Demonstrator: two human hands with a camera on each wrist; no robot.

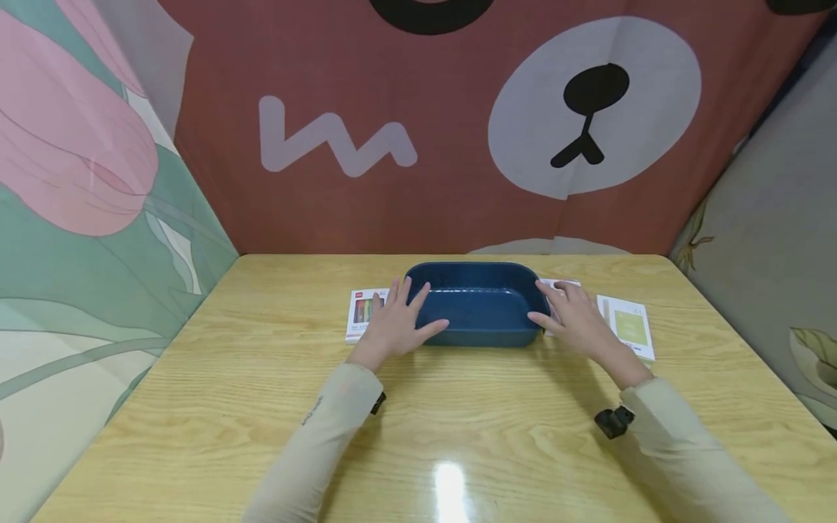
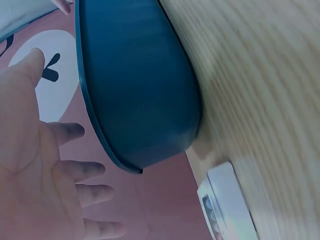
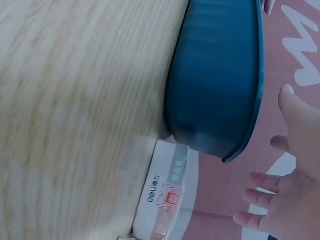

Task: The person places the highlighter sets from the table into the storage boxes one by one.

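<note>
A dark blue rectangular bin (image 1: 484, 338) with rounded corners stands on the table, its inside bare. At its left end my left hand (image 1: 394, 327) is held with fingers spread over the rim. On the other end, my right hand (image 1: 578, 319) hovers with fingers loosely extended and the thumb by the near corner. Seen from the left wrist, the left palm (image 2: 35, 170) faces the bin wall (image 2: 140, 85) with a gap between them. The right wrist view likewise shows the right hand (image 3: 295, 170) apart from the bin wall (image 3: 215, 85).
Left of the bin, partly behind the left hand, lies a white box (image 1: 355, 333) with a window showing coloured items. A white box (image 3: 162, 192) with printed labels sits by the bin's right end. Farther right is a white-and-green pack (image 1: 629, 327). A bear-patterned cloth (image 1: 445, 211) hangs behind the table.
</note>
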